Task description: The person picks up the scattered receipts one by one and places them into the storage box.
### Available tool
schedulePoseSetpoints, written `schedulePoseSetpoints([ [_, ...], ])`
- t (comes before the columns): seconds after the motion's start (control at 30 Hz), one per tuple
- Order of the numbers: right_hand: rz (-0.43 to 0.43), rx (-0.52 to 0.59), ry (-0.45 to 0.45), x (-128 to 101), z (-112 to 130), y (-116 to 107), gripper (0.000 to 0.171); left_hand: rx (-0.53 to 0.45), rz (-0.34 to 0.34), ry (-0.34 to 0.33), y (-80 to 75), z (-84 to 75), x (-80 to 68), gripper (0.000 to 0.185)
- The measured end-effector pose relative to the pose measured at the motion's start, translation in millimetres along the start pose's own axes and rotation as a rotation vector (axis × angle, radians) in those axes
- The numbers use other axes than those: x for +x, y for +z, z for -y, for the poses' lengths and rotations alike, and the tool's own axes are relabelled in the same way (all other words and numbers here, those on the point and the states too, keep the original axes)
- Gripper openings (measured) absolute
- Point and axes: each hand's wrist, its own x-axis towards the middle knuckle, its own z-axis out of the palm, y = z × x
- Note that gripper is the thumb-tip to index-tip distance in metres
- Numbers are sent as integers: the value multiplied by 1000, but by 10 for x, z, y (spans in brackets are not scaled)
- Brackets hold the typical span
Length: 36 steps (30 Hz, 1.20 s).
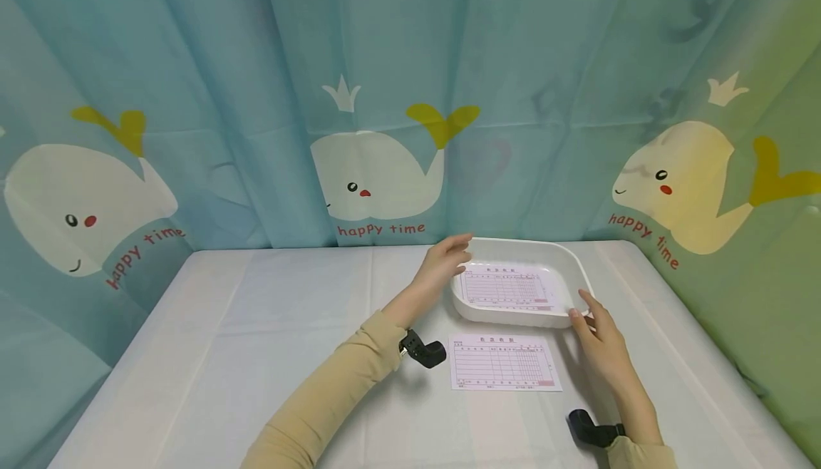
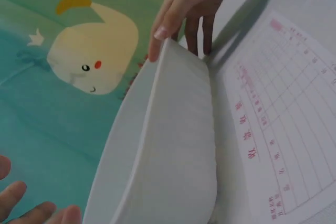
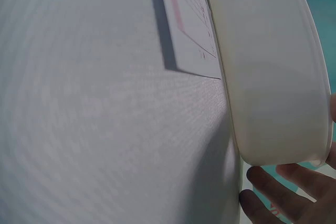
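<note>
White plastic tray (image 1: 571, 259) sits on the table (image 1: 256, 326), back-right part, a pink-ruled form sheet (image 1: 507, 287) lying flat inside it

Left hand (image 1: 442, 262) is at the tray's far-left corner, fingers fairly straight and loosely spread, tips reaching over the rim. Can't tell from the head view whether they press the rim or just hover at it; nothing is gripped

Right hand (image 1: 599, 344) is at the tray's near-right corner. Fingertips (image 1: 580, 312) touch the rim and outer wall, thumb on top. Left wrist view shows it clearly: right fingers (image 2: 181, 22) hooked over the tray edge (image 2: 173, 129), a light pinch on the rim. Right wrist view shows the tray's underside (image 3: 273, 72) just above the fingers (image 3: 283, 192), which curl beneath the corner

Second form sheet (image 1: 504, 362) lies flat on the table just beside the right fingers, on their left, directly in front of the tray, close to it but apart. It sits between the two forearms

Beige sleeves (image 1: 333, 390) on both arms, a black wrist camera (image 1: 423, 350) strapped on each

Behind the left fingertips hangs a teal curtain (image 1: 256, 98) with white whales and "happy time" lettering, wrapping the table on three sides
</note>
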Motion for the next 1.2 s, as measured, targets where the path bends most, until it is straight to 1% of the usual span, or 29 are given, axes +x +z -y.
schedulePoseSetpoints([
  [0.17,9,5,21,-18,-1,-11,61,11,24,-9,-60,43,-105,45],
  [0.4,13,-3,17,-18,-11,-6,61,-9,44,0,-134,173,-197,43],
  [0.53,8,-2,7,-15,-8,-1,61,-17,59,11,-196,200,-274,43],
  [0.67,6,-1,-1,-7,-12,-4,60,-16,71,1,-254,211,-383,43],
  [0.8,7,-4,-1,-4,-13,-7,60,2,59,-6,-304,232,-483,42],
  [0.93,14,-6,2,-4,-14,1,61,37,25,-5,-352,260,-565,40],
  [1.03,11,-9,1,-4,-15,1,61,74,25,-4,-382,297,-610,38],
  [1.1,11,-10,0,-1,-15,-1,60,125,40,7,-395,328,-638,37],
  [1.2,10,-15,-5,4,-7,-4,60,236,73,37,-398,376,-684,36],
])
